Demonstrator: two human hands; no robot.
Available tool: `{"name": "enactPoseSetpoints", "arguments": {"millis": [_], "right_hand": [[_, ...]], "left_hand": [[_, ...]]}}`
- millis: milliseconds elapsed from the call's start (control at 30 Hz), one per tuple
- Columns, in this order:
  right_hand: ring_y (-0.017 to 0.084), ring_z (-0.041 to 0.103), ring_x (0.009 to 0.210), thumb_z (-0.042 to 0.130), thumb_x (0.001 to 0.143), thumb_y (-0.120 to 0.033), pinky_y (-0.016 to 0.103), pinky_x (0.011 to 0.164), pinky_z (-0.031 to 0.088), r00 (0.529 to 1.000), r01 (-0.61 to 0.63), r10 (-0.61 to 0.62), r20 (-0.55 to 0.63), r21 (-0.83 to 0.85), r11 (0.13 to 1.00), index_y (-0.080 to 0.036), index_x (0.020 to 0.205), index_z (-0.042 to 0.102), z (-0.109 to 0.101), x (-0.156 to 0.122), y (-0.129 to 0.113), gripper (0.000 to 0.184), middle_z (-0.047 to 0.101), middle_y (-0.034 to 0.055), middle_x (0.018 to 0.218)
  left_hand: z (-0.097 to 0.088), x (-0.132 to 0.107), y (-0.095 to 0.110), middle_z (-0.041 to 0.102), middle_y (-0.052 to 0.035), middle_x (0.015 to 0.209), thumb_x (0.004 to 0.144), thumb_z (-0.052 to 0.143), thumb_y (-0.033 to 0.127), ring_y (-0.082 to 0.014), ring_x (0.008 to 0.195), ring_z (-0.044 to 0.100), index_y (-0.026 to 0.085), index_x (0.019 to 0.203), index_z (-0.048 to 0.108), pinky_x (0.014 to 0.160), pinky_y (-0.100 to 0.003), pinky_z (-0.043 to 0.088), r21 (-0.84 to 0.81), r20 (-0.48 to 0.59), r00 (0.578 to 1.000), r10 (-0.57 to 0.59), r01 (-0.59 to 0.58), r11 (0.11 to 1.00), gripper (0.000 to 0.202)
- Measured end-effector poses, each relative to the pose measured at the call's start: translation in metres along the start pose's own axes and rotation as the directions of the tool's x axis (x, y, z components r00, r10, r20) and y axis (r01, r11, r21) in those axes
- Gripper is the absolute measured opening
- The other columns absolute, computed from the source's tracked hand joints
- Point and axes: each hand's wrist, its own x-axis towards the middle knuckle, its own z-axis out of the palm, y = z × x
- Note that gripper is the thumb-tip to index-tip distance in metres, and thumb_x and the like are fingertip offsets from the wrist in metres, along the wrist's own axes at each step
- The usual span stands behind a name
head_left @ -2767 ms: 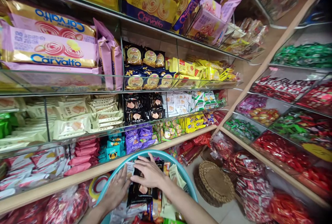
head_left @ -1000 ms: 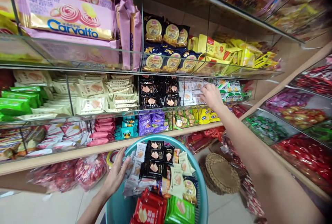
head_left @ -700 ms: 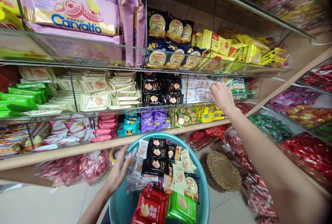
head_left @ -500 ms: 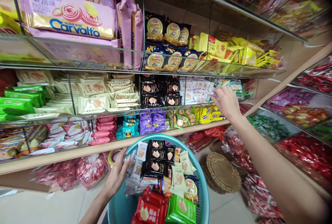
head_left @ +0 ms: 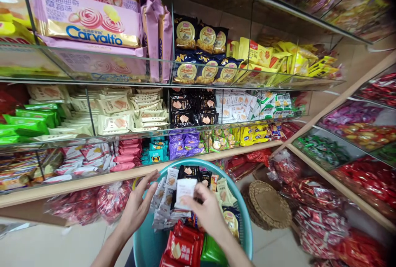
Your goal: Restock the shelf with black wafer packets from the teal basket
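Back from the shelf, the right hand [head_left: 208,213] is now sitting over the basket [head_left: 246,234], and it is bringing a white packet [head_left: 185,193] with it. Its fingers are pinching the white packet, holding it up just above the pile of snacks. Half a second ago this hand was up at the shelf of white packets [head_left: 236,108], reaching in.

The left hand [head_left: 136,209] is staying at the left side of the basket, as before. Its fingers are spread wide and are gripping nothing, with the tips just beside the small white packets in the pile.

Inside the basket, black packets [head_left: 189,171] are lying at the back, red packets [head_left: 182,248] at the front, and a green packet [head_left: 210,252] is peeking out under the right wrist. A round woven mat [head_left: 267,205] is lying on the floor to the right of the basket.
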Motion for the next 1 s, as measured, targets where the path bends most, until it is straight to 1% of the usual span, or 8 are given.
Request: {"name": "enactPoseSetpoints", "arguments": {"millis": [67, 167, 300, 467, 567, 733, 900, 1000], "right_hand": [[0.022, 0.069, 0.081, 0.075, 0.073, -0.043, 0.033, 0.075, 0.055, 0.992, -0.105, 0.092, 0.088, 0.156, 0.982, -0.018, 0.089, 0.068, 0.026, -0.009, 0.011, 0.031, 0.075, 0.0052, 0.091], [0.024, 0.070, 0.088, 0.079, 0.070, -0.043, 0.035, 0.080, 0.055, 0.976, -0.187, 0.145, 0.161, 0.287, 0.940, -0.018, 0.096, 0.068, 0.045, -0.018, 0.024, 0.038, 0.075, 0.0061, 0.097], [0.024, 0.069, 0.092, 0.079, 0.071, -0.040, 0.036, 0.082, 0.053, 0.973, -0.203, 0.149, 0.176, 0.339, 0.919, -0.017, 0.100, 0.068, 0.049, -0.024, 0.037, 0.040, 0.074, 0.0064, 0.097], [0.022, 0.068, 0.088, 0.079, 0.071, -0.039, 0.031, 0.077, 0.052, 0.974, -0.179, 0.124, 0.188, 0.309, 0.934, -0.017, 0.102, 0.068, 0.054, -0.025, 0.045, 0.040, 0.074, 0.0048, 0.093], [0.021, 0.067, 0.083, 0.075, 0.075, -0.042, 0.029, 0.073, 0.050, 0.978, -0.151, 0.110, 0.178, 0.235, 0.960, -0.017, 0.097, 0.067, 0.055, -0.026, 0.049, 0.034, 0.073, 0.0044, 0.089], [0.019, 0.065, 0.080, 0.066, 0.081, -0.048, 0.030, 0.074, 0.050, 0.995, -0.099, 0.099, 0.026, 0.025, 0.995, -0.017, 0.107, 0.063, 0.038, -0.031, 0.052, 0.040, 0.071, 0.0061, 0.088], [0.019, 0.065, 0.086, 0.055, 0.089, -0.049, 0.029, 0.079, 0.050, 0.994, -0.088, 0.083, -0.076, -0.063, 0.994, -0.020, 0.112, 0.060, 0.002, -0.039, 0.046, 0.038, 0.070, 0.0062, 0.091], [0.019, 0.066, 0.087, 0.056, 0.088, -0.049, 0.028, 0.081, 0.051, 0.982, -0.065, 0.053, -0.183, -0.063, 0.996, -0.021, 0.110, 0.062, -0.013, -0.046, 0.045, 0.036, 0.071, 0.0057, 0.090]], "left_hand": [[-0.003, -0.004, 0.013, 0.069, -0.0112, 0.122, 0.090, 0.048, 0.051, -0.0251, 0.112, 0.063, 0.018, 0.128, 0.055, 0.096, -0.038, 0.049, -0.063, 0.118, 0.991, -0.061, 0.069, 0.996, 0.051], [-0.006, -0.013, 0.023, 0.073, -0.0099, 0.111, 0.085, 0.055, 0.052, -0.0247, 0.097, 0.068, 0.018, 0.119, 0.063, 0.081, -0.033, 0.054, -0.157, 0.222, 0.968, -0.113, 0.150, 0.976, 0.049], [-0.006, -0.026, 0.021, 0.074, -0.0056, 0.097, 0.084, 0.058, 0.051, -0.0211, 0.084, 0.066, 0.020, 0.109, 0.069, 0.073, -0.029, 0.053, -0.238, 0.216, 0.962, -0.169, 0.220, 0.946, 0.041], [0.004, -0.038, 0.016, 0.071, -0.0017, 0.078, 0.077, 0.068, 0.046, -0.0179, 0.076, 0.063, 0.019, 0.085, 0.070, 0.070, -0.027, 0.050, -0.368, 0.338, 0.931, -0.140, 0.268, 0.891, 0.028], [0.008, -0.038, 0.014, 0.064, 0.0005, 0.067, 0.074, 0.070, 0.048, -0.0140, 0.065, 0.057, 0.017, 0.071, 0.066, 0.059, -0.023, 0.045, -0.338, 0.287, 0.938, -0.193, 0.288, 0.896, 0.032], [0.003, -0.023, 0.002, 0.062, 0.0011, 0.063, 0.069, 0.066, 0.062, -0.0134, 0.056, 0.053, 0.018, 0.072, 0.062, 0.051, -0.023, 0.041, -0.254, 0.122, 0.947, -0.298, 0.320, 0.913, 0.044], [0.006, -0.001, -0.013, 0.046, 0.0087, 0.053, 0.068, 0.063, 0.061, -0.0132, 0.050, 0.046, 0.022, 0.086, 0.054, 0.048, -0.024, 0.034, -0.132, 0.030, 0.966, -0.258, 0.260, 0.957, 0.044], [0.015, 0.005, -0.017, 0.036, 0.0120, 0.049, 0.068, 0.061, 0.056, -0.0128, 0.047, 0.040, 0.023, 0.084, 0.049, 0.048, -0.024, 0.029, -0.003, 0.026, 0.977, -0.212, 0.212, 0.977, 0.038]]}}
